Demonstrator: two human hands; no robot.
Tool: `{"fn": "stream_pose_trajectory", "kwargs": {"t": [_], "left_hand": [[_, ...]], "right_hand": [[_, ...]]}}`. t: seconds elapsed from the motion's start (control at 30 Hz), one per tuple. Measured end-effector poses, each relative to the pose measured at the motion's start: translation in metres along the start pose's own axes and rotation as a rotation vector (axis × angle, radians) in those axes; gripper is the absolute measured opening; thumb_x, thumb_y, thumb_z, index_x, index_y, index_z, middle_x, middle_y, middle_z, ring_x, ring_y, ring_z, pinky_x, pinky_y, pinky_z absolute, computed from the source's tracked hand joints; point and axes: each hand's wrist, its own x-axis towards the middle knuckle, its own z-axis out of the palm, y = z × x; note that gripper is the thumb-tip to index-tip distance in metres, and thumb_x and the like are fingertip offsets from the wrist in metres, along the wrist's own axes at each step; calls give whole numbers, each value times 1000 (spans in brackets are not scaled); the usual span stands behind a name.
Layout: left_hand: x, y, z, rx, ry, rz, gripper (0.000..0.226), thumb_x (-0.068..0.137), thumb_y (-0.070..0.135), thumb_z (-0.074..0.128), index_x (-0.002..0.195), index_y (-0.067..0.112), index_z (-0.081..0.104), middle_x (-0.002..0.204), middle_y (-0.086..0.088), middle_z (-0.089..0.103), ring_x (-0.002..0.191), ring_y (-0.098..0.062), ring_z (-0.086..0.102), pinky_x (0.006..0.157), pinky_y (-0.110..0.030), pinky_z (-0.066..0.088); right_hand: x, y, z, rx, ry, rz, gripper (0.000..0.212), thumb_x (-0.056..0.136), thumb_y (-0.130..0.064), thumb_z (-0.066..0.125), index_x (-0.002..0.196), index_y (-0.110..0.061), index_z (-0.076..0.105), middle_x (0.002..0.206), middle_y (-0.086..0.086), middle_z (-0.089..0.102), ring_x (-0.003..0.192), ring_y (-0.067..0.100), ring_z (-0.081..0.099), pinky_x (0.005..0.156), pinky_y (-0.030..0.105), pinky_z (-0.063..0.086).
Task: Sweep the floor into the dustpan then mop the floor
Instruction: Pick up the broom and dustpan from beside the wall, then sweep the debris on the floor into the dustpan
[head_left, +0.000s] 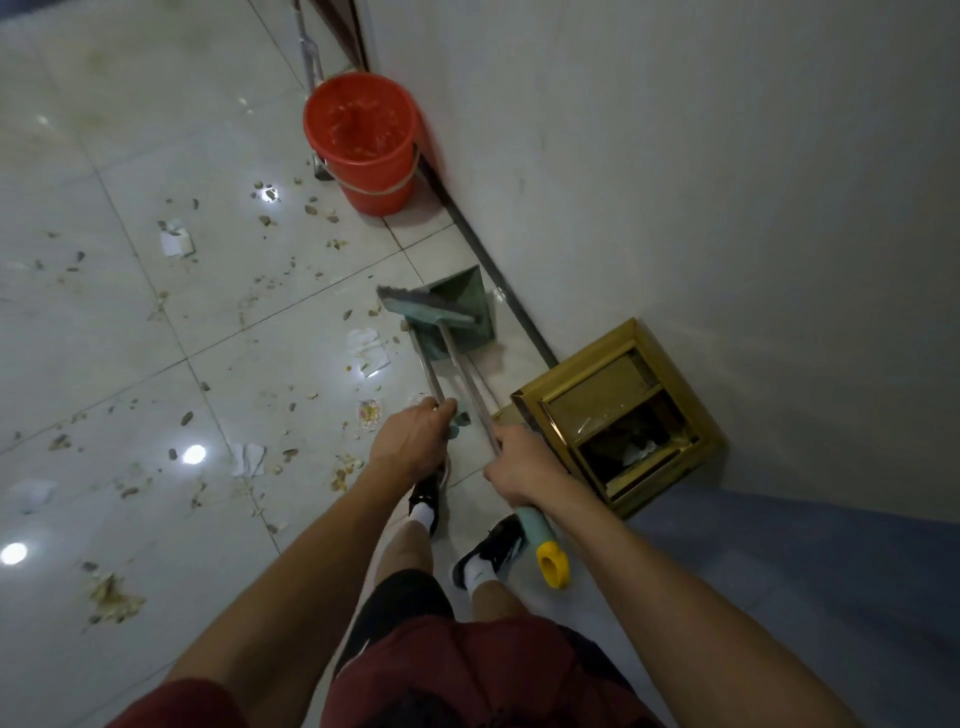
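Observation:
My left hand (413, 436) grips the metal handle of a green dustpan (462, 301) that stands on the tiled floor by the wall. My right hand (522, 470) grips the metal shaft of a broom, whose green head (423, 306) lies across the dustpan's mouth. The broom's pale green grip with a yellow end cap (553, 564) sticks out below my right wrist. Nutshells, crumbs and tissue scraps (179, 241) are scattered over the white tiles (130, 364) to the left.
A red bucket (363, 140) stands against the wall beyond the dustpan, with a mop handle (309, 57) leaning behind it. A gold square waste bin (621, 415) sits by the wall to my right. My feet in black shoes (491, 548) are below the hands.

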Motion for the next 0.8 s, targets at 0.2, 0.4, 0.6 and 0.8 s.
{"fn": "stream_pose_trajectory", "kwargs": {"t": [0.2, 0.4, 0.6, 0.8], "left_hand": [[1, -46, -38, -81, 140, -175, 45, 99, 28, 52, 144, 29, 49, 122, -7, 69, 99, -29, 66, 80, -40, 54], [-3, -80, -49, -96, 143, -277, 45, 102, 27, 48, 146, 29, 47, 115, -9, 71, 93, -28, 67, 70, -34, 46], [9, -129, -73, -149, 154, -384, 45, 100, 28, 51, 145, 29, 50, 107, -10, 72, 86, -28, 66, 65, -35, 46], [27, -171, -97, -213, 144, -436, 35, 98, 31, 53, 133, 29, 57, 101, -8, 73, 81, -28, 67, 70, -38, 57]], "right_hand": [[14, 5, -7, -79, -44, -85, 52, 92, -9, 59, 142, -19, 52, 125, 9, 65, 93, 24, 59, 69, 23, 45], [38, -8, 3, -131, -38, -105, 57, 84, -19, 64, 140, -20, 55, 125, 7, 67, 102, 23, 65, 78, 24, 49], [69, -38, 1, -89, 19, -99, 63, 85, -13, 64, 146, -17, 50, 130, 6, 65, 97, 18, 64, 73, 18, 44], [134, -81, -17, -35, 87, -59, 57, 85, -13, 66, 141, -15, 54, 125, 10, 67, 103, 29, 65, 80, 26, 50]]}}
